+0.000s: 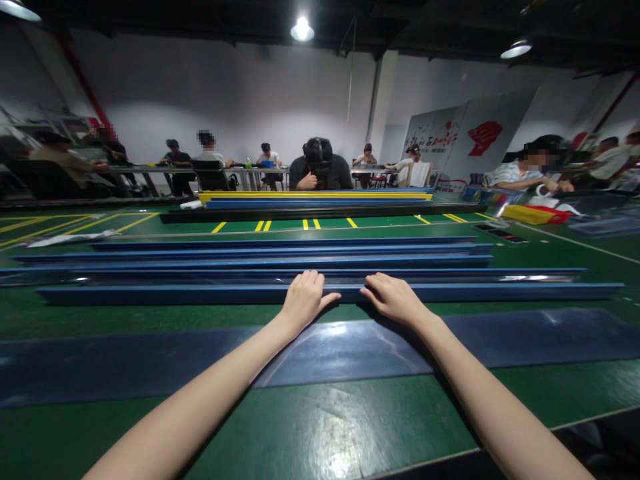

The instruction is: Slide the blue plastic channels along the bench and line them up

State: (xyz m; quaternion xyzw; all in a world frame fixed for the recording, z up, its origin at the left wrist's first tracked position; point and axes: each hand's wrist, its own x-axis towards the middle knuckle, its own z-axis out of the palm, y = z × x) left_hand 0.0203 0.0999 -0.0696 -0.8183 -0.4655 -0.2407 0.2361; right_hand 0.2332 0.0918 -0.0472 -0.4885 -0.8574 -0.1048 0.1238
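A long blue plastic channel strip (175,295) lies crosswise in front of me, with a shiny transparent inner part visible along it. My left hand (303,299) is closed over its near wall, fingers on top and thumb along the front face. A short way to the right, my right hand (394,297) grips the same wall with curled fingers, its thumb pointing left toward the other. Between my hands and my body, a flat clear plastic sheet (340,350) stretches across the table under my forearms.
Several more blue strips (280,248) lie parallel behind. Farther back are a yellow strip (315,196) and a black strip (320,213) on the green table (320,427). A phone (500,233) sits at right. A person (321,167) leans forward opposite; others sit farther off.
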